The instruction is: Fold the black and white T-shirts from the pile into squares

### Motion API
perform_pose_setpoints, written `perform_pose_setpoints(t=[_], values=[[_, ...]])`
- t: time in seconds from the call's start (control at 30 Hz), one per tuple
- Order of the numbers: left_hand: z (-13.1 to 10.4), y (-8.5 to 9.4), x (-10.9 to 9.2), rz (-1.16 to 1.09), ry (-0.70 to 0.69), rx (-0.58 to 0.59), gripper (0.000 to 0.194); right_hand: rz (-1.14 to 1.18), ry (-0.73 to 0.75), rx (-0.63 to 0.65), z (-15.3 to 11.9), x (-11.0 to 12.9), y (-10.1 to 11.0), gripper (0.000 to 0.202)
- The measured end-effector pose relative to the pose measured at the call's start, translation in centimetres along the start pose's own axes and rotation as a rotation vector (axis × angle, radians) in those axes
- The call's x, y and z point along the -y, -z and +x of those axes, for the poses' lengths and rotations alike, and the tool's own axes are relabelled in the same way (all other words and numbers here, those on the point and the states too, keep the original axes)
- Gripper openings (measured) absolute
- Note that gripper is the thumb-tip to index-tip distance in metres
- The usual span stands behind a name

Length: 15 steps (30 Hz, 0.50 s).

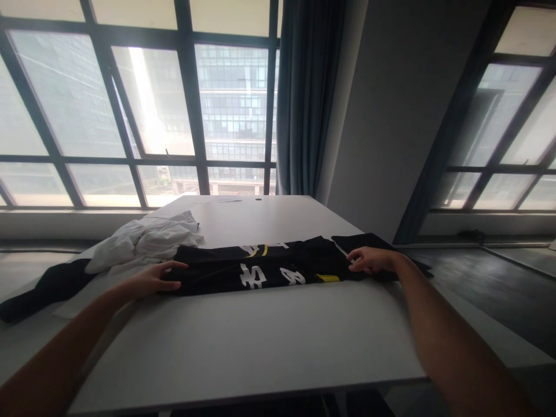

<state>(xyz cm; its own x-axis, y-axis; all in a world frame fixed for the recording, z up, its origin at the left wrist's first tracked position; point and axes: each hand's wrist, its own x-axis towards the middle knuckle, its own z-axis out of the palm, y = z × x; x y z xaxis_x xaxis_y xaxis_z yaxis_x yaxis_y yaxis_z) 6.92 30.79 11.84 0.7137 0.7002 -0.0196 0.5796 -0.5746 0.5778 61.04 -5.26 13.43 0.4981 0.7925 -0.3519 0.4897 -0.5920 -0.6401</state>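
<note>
A black T-shirt (226,269) with white and yellow print lies folded into a long strip across the white table. My left hand (158,279) rests at the strip's left end, thumb and fingers stretched apart against the cloth. At the other end, my right hand (369,260) has its fingers curled together in a pinch on the fabric. Its fingertips are partly hidden, so the exact grip is hard to see. Just beyond my right hand lies a flat, dark folded cloth (377,240).
A crumpled white garment (147,240) is heaped on the left of the table (269,341), with a dark cloth (47,286) beside it. Thin white sheets (221,200) lie near the far edge. Windows, a blue curtain (304,104) and a pillar (391,116) stand behind.
</note>
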Motion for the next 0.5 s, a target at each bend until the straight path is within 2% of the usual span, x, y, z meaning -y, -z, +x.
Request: perform_pose_setpoints(t=[0.1, 0.2, 0.3, 0.4, 0.5], values=[[0.0, -0.2, -0.3, -0.126, -0.099, -0.008, 0.073, 0.049, 0.011, -0.032, 0.5, -0.5, 0.0, 0.07], [0.3, -0.5, -0.1, -0.251, -0.083, -0.071, 0.069, 0.125, 0.025, -0.089, 0.7, -0.9, 0.2, 0.06], [0.6, -0.6, 0.5, -0.331, -0.062, -0.084, 0.064, 0.167, -0.001, -0.115, 0.5, -1.1, 0.2, 0.055], [0.9, -0.5, 1.4, -0.276, -0.061, -0.048, 0.06, 0.184, -0.046, -0.103, 0.3, -1.3, 0.2, 0.055], [0.9, -0.2, 2.0, -0.159, -0.081, 0.01, 0.064, 0.181, -0.072, -0.07, -0.1, -1.3, 0.2, 0.056]])
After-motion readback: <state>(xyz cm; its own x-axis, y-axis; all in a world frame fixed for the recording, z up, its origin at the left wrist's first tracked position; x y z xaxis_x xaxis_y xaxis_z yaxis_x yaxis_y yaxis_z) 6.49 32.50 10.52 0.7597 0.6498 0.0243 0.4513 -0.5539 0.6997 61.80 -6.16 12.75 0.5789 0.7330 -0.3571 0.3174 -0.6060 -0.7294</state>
